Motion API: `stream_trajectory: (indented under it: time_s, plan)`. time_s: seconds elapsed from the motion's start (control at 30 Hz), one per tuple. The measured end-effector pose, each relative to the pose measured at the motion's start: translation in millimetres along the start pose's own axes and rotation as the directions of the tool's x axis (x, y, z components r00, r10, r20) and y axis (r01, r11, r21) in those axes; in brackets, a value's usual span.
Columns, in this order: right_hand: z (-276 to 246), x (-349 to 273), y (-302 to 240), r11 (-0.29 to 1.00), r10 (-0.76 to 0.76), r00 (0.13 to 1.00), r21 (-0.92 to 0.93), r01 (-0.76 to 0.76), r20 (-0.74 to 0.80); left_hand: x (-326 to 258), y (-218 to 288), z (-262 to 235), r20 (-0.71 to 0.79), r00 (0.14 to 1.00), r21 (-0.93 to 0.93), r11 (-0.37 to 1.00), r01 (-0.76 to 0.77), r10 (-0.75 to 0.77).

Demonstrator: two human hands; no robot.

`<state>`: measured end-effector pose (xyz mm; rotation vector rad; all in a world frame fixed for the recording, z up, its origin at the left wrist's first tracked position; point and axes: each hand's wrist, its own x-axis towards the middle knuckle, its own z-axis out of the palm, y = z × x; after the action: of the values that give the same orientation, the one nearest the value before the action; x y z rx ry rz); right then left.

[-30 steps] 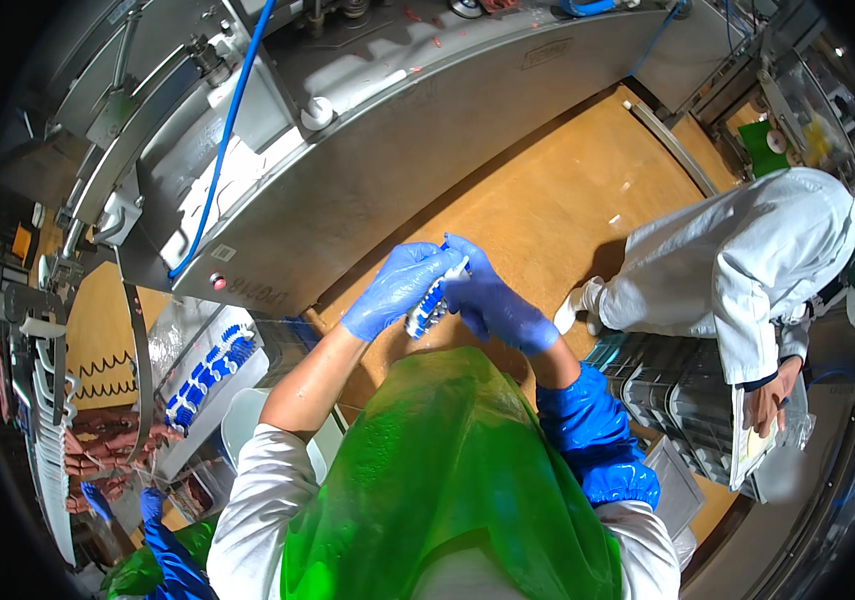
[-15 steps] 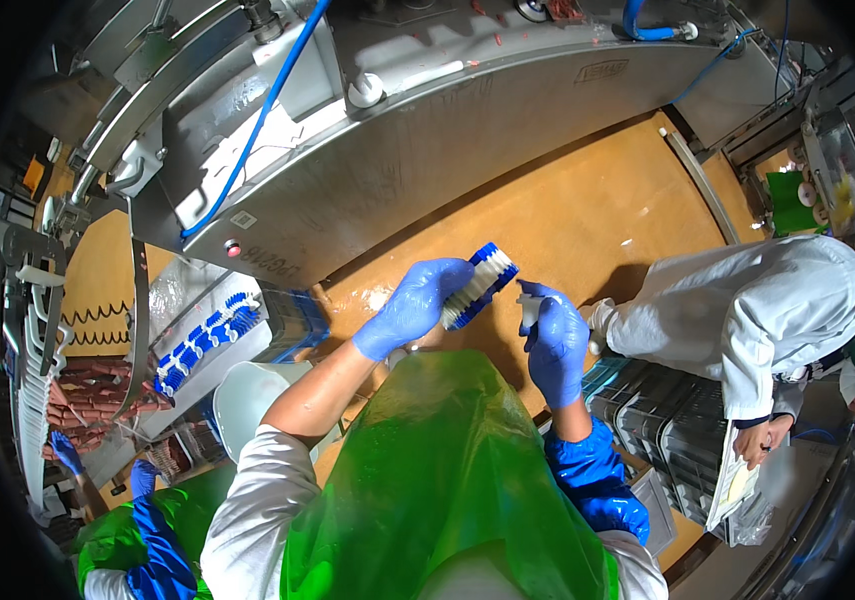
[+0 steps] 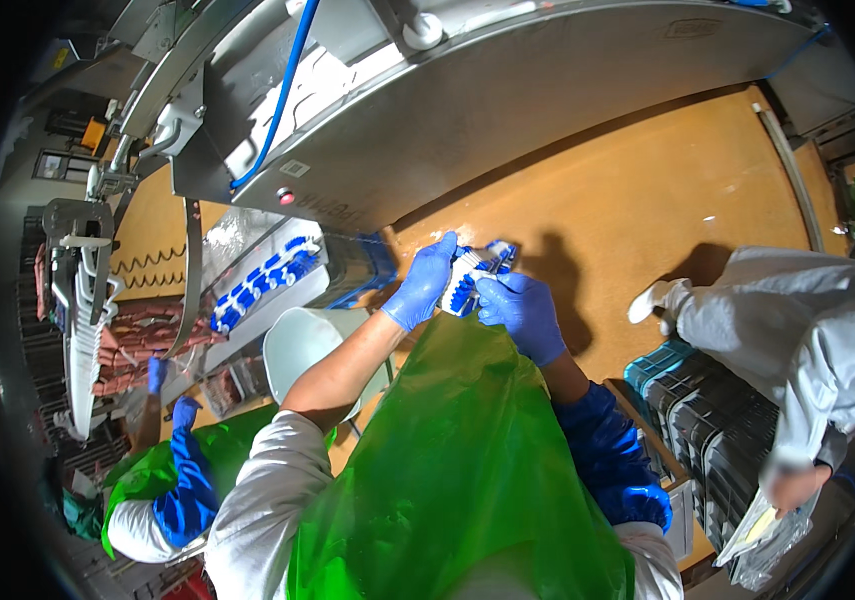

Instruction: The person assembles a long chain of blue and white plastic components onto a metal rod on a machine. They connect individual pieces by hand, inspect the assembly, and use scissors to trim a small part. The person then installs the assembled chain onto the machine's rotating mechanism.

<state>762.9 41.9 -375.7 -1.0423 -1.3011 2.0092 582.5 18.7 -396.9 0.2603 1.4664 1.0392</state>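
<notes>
Both of my blue-gloved hands meet in front of the green apron. My left hand (image 3: 425, 286) is closed round one end of a blue-and-white ridged bundle (image 3: 461, 284), whose exact kind I cannot make out. From the other side my right hand (image 3: 521, 314) is closed on the same bundle, its fingers pressed to the near part. Some of the bundle hides behind the gloves. Off to the left, a row of similar blue-and-white ridged pieces (image 3: 265, 284) lies on a white surface beside a blue crate (image 3: 372, 262).
A pale bin (image 3: 309, 345) stands by my left forearm. Ahead runs a long steel machine panel (image 3: 507, 130). At right, a person in a white coat (image 3: 797, 330) stands beside stacked dark crates (image 3: 712, 425). Another worker's blue sleeve (image 3: 190, 465) reaches toward hanging sausages (image 3: 142, 345) at lower left.
My right hand, earlier apart with a small white piece, has come in against the bundle. The bundle has turned in my left hand. The whole view has shifted left.
</notes>
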Motion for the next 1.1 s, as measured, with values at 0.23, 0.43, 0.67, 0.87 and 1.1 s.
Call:
stream_trajectory:
  time_s: [0.23,0.43,0.67,0.87,1.1]
  plan:
    - [27,31,31,0.885,0.283,0.937,0.319,-0.338,0.207,-13,-26,-38,0.043,0.952,-0.42,0.86,0.291,-0.302]
    - [27,30,46,0.928,0.325,0.913,0.102,-0.358,0.246,-34,-53,-48,0.102,0.946,-0.647,0.702,0.299,-0.309]
    - [3,23,8,0.831,0.013,0.927,-0.52,0.199,0.375,-40,-31,-39,0.272,0.962,-0.452,0.878,0.153,-0.028]
    - [11,9,-41,0.987,0.117,0.982,-0.128,-0.099,0.145,-55,21,-16,0.316,0.908,-0.139,0.96,-0.243,0.275]
    - [11,-5,-65,0.997,0.07,0.997,-0.035,-0.07,0.013,-61,57,-1,0.463,0.791,-0.002,0.893,-0.451,0.401]
